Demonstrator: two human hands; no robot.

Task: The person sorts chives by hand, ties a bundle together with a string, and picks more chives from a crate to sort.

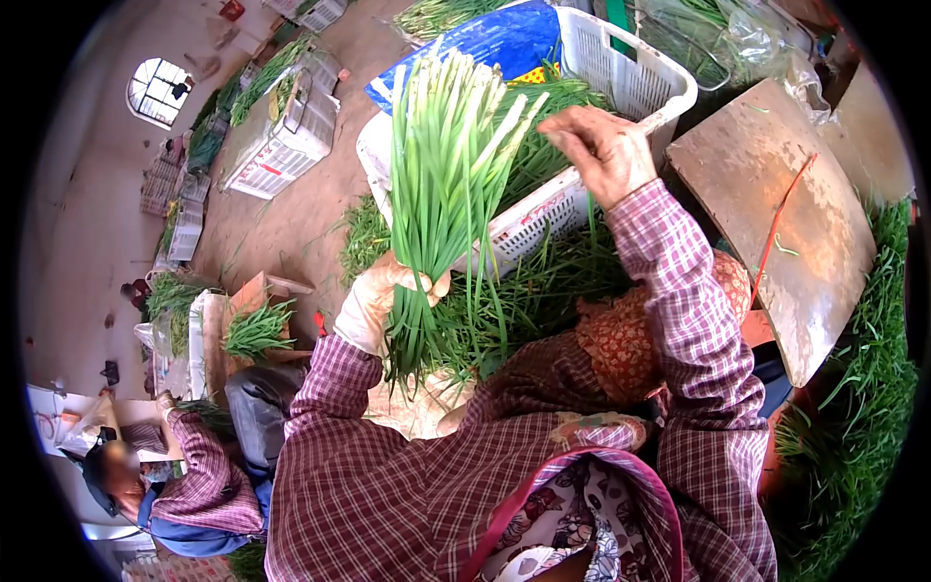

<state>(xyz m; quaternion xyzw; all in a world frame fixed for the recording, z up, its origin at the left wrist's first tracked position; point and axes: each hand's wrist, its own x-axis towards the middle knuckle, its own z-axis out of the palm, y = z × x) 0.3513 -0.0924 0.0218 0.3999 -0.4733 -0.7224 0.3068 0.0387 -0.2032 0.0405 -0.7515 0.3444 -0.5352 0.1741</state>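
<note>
My left hand (pixel 369 301), in a pale glove, is wrapped around a bunch of garlic chives (pixel 441 184). The white stem ends point up and away from me, while the green leaves hang below the hand. My right hand (pixel 606 153) is bare and raised just right of the stem ends, its fingers curled together; whatever is between them is too small to make out. A few stems lean out of the bunch toward it. Behind the bunch stands a white plastic crate (pixel 621 73) with more chives and a blue sheet (pixel 495 44).
A worn board (pixel 776 204) with a red strip lies to my right, with a heap of chives (pixel 853 436) beyond it. Another person (pixel 208 475) sits at lower left. White crates (pixel 281 155) of greens stand on the floor at left.
</note>
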